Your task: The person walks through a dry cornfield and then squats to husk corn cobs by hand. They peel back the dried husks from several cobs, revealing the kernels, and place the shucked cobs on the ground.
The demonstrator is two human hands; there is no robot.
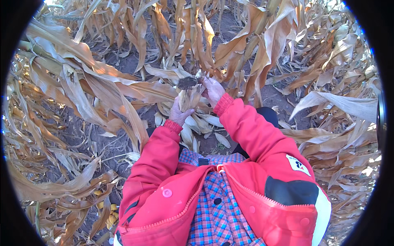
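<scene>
An ear of corn (188, 100) in dry, pale husk points away from me, a dark, withered tuft (187, 82) at its far end. The lower part of the ear rests in my left hand (181, 114), whose thumb lies across the near side. At the upper right, the fingers of my right hand (213, 89) pinch the husk beside the tuft. Whether kernels are bare under the husk cannot be seen. Loose pale husks (195, 126) lie on the soil just below both hands.
Dry corn stalks with long leaves (255, 40) stand in front. A leaning stalk (49, 64) spreads leaves from the left toward my hands. Several yellow corn ears (112, 215) lie at the lower left. Another curled leaf (335, 103) juts in from the right.
</scene>
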